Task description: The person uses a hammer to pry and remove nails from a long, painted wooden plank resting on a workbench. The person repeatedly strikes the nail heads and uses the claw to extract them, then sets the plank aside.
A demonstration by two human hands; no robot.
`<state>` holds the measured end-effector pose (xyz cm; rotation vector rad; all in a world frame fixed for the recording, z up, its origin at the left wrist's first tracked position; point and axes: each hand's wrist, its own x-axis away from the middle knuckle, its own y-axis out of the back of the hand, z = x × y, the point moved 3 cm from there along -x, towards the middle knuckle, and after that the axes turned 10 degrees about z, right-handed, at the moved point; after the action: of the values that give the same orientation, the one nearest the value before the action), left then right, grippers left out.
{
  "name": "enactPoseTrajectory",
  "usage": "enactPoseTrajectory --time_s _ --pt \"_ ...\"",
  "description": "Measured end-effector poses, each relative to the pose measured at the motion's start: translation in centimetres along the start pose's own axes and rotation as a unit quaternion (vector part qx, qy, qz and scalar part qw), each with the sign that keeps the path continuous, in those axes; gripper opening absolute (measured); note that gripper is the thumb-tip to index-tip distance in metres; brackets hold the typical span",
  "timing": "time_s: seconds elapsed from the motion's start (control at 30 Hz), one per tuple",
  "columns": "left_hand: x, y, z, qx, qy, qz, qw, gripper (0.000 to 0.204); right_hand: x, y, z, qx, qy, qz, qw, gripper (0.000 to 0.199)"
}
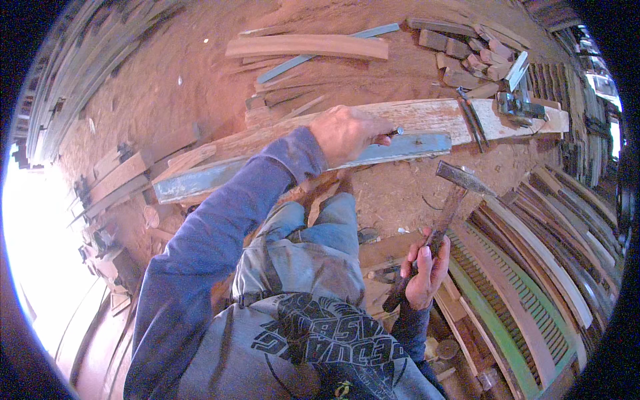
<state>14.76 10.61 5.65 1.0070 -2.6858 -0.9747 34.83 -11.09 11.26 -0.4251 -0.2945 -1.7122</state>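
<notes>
My left hand is closed around a short dark rod with a shiny round end; the rest of the rod is hidden in the fingers. It is over a blue-painted wooden board, which lies along the near side of a long weathered plank. Lower down on the right, my right hand grips a hammer by its dark wooden handle. The hammer's metal head points up and away from me, apart from the board.
A long-handled pair of pincers and a dark metal tool rest on the plank's right part. Cut wood blocks are piled beyond. Slats and a green louvred panel lie at the right; more planks line the far left.
</notes>
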Motion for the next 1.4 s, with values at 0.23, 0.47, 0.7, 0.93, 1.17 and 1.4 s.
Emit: enactPoseTrajectory --time_s 0.23,0.47,0.7,0.93,1.17,1.4 --pt "-0.4 0.6 0.0 0.036 -0.039 0.032 0.998 0.027 0.0 -1.2 1.5 0.063 0.022 0.011 0.998 0.048" --pt "-0.2 0.6 -0.2 0.037 -0.041 0.017 0.998 0.022 -0.3 -1.5 2.4 0.098 0.049 0.049 0.993 0.042" --pt "-0.3 0.3 0.2 0.074 -0.061 0.006 0.995 0.023 -0.1 -1.3 2.7 0.163 0.054 0.054 0.984 0.043" --pt "-0.4 0.7 0.4 0.065 -0.008 0.079 0.995 0.04 -1.8 -2.0 4.8 0.39 0.231 -0.019 0.891 0.043" --pt "-1.0 0.8 0.3 0.104 0.008 0.1 0.989 0.047 -1.0 -0.2 6.8 0.26 0.161 -0.066 0.95 0.042" --pt "-2.1 0.8 0.1 0.026 0.006 0.191 0.981 0.05 -2.5 1.2 5.1 0.5 0.122 0.003 0.858 0.052"
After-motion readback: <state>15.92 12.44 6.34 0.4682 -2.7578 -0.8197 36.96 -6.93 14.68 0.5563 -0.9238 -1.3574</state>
